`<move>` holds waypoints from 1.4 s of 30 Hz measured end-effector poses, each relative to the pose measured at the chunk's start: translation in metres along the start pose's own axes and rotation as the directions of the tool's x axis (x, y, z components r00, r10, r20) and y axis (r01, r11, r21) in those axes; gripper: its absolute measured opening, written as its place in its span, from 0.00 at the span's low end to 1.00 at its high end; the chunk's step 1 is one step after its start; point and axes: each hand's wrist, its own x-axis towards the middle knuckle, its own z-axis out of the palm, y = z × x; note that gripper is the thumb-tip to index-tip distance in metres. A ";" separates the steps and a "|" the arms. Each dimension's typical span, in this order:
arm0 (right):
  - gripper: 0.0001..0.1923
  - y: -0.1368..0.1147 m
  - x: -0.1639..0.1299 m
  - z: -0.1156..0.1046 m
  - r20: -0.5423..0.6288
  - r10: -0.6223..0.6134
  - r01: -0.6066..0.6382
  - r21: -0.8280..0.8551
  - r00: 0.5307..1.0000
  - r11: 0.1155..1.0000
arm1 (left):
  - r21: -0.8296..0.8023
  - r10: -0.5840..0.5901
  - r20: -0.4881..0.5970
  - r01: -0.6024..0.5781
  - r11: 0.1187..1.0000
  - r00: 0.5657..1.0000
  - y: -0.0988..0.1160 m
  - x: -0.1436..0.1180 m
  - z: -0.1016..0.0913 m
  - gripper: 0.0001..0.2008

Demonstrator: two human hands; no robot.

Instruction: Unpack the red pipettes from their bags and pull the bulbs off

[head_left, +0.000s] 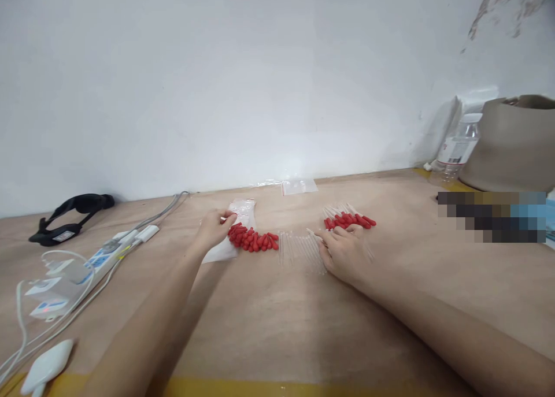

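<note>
My left hand [213,229] is closed in a pinch beside a heap of red rubber bulbs [255,240]. What its fingertips hold is too small to make out. Under and behind that hand lies a clear plastic bag [245,209]. A row of thin clear tubes [299,249] is spread on the table between my hands. My right hand [344,249] pinches one thin tube [313,235] at the right end of this row. Just beyond its knuckles lies a group of droppers [349,219], red bulbs with thin pale tubes pointing toward the wall.
On the left are a power strip [104,261] with plugs and cables, a white charger-like piece [47,365] and a black strap [69,218]. A small clear bag [300,186] lies by the wall. A plastic bottle [462,143] and a grey-brown container [514,145] stand at right.
</note>
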 end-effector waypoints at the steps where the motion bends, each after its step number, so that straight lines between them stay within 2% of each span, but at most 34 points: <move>1: 0.11 -0.002 0.001 0.001 0.002 -0.009 0.009 -0.027 1.000 1.000 | 0.004 -0.049 0.049 0.048 0.999 0.998 -0.003 0.009 -0.001 0.13; 3: 0.10 -0.005 0.002 0.004 0.021 -0.053 0.054 -0.064 0.998 0.997 | 0.013 -0.115 0.103 0.114 0.993 0.988 -0.009 0.023 0.002 0.12; 6: 0.10 -0.007 0.001 0.006 0.044 -0.104 0.108 -0.079 0.994 0.991 | 0.018 -0.159 0.123 0.158 0.987 0.980 -0.016 0.034 0.010 0.11; 12: 0.15 -0.013 -0.003 0.006 0.057 -0.068 0.071 -0.048 0.996 0.996 | -0.027 -0.186 0.213 0.196 0.980 0.959 -0.025 0.034 0.022 0.13; 16: 0.18 -0.016 -0.003 0.004 0.072 -0.048 0.048 -0.002 0.996 0.999 | -0.014 -0.193 0.174 0.198 0.980 0.966 -0.031 0.035 0.020 0.17; 19: 0.19 -0.013 0.001 0.001 0.037 0.006 -0.006 0.008 0.999 1.000 | 0.026 -0.177 0.063 0.176 0.984 0.982 -0.027 0.034 0.017 0.16; 21: 0.19 -0.006 0.005 -0.002 0.010 0.055 -0.055 0.013 0.998 0.998 | 0.048 -0.124 -0.023 0.125 0.991 0.992 -0.015 0.032 0.018 0.14; 23: 0.20 0.006 0.008 -0.006 -0.001 0.109 -0.109 0.024 0.994 0.994 | 0.052 -0.031 -0.056 0.034 0.998 0.998 0.004 0.027 0.024 0.12; 26: 0.18 0.030 0.007 -0.014 0.047 0.188 -0.190 0.045 0.981 0.981 | 0.031 0.137 0.025 -0.138 0.990 0.990 0.043 0.016 0.044 0.08; 29: 0.15 0.054 -0.002 -0.020 0.116 0.271 -0.280 0.070 0.956 0.958 | 0.010 0.234 0.126 -0.237 0.971 0.964 0.085 0.007 0.073 0.07; 31: 0.14 0.065 -0.011 -0.021 0.127 0.334 -0.347 0.100 0.934 0.933 | 0.002 0.240 0.194 -0.245 0.970 0.951 0.110 0.004 0.093 0.07; 35: 0.16 0.075 -0.025 -0.014 0.088 0.453 -0.461 0.154 0.887 0.874 | 0.001 0.167 0.314 -0.176 0.984 0.935 0.148 0.008 0.125 0.13; 40: 0.19 0.085 -0.032 0.001 0.060 0.613 -0.601 0.288 0.788 0.745 | 0.014 0.075 0.393 -0.087 0.996 0.917 0.170 0.015 0.138 0.21; 42: 0.20 0.089 -0.032 0.005 0.086 0.634 -0.614 0.377 0.768 0.693 | 0.003 0.047 0.422 -0.053 0.999 0.906 0.172 0.015 0.138 0.21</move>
